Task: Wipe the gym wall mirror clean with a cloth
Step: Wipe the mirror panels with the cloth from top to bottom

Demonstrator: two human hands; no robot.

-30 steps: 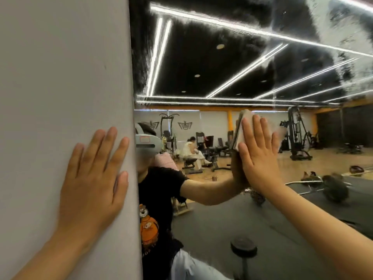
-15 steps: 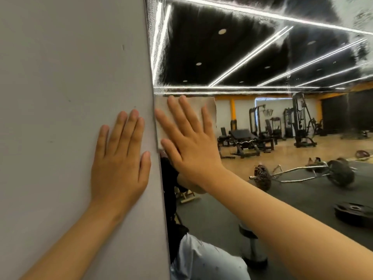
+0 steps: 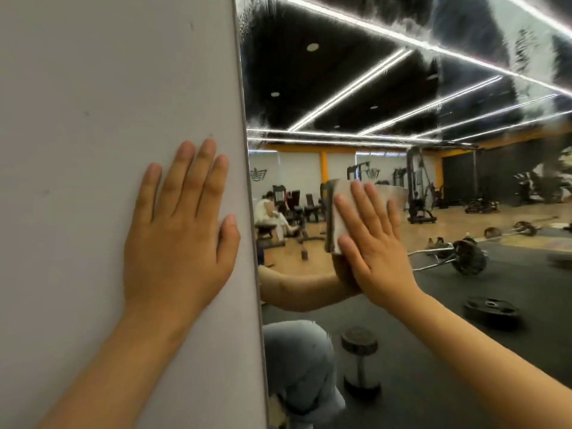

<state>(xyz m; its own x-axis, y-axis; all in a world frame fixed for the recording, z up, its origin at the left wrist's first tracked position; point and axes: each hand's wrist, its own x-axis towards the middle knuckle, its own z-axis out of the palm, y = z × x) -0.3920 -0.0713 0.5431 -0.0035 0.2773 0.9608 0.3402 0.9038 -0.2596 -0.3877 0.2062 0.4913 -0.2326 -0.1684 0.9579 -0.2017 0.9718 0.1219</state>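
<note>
Pressing a folded cloth (image 3: 339, 212) flat against the mirror (image 3: 356, 97), the right hand (image 3: 374, 243) works with the palm and all the fingers (image 3: 360, 205) spread over it, so the push goes evenly through the whole pad rather than through one fingertip. That is not a pinch: the hand is wide open, and the cloth is trapped between it and the glass, its pale edge showing past the fingertips and along the thumb side. It sits well to the right of the mirror's left edge, at about mid-height of what is visible.

The left hand (image 3: 176, 230) lies flat on the grey wall (image 3: 93, 150) just left of the mirror's edge, fingers together and pointing up, thumb nearly at the edge. It holds nothing; it looks like a brace, steadying the body while the other arm reaches across the glass.

Above the cloth, the mirror carries a hazy, streaked film (image 3: 495, 35), thickest toward the upper right and in a thin band along the upper left edge. The glass level with the cloth and below it reads clear. By that, the upper part is likely what is left to wipe, and reaching it would call for a higher stretch off that braced hand.
</note>
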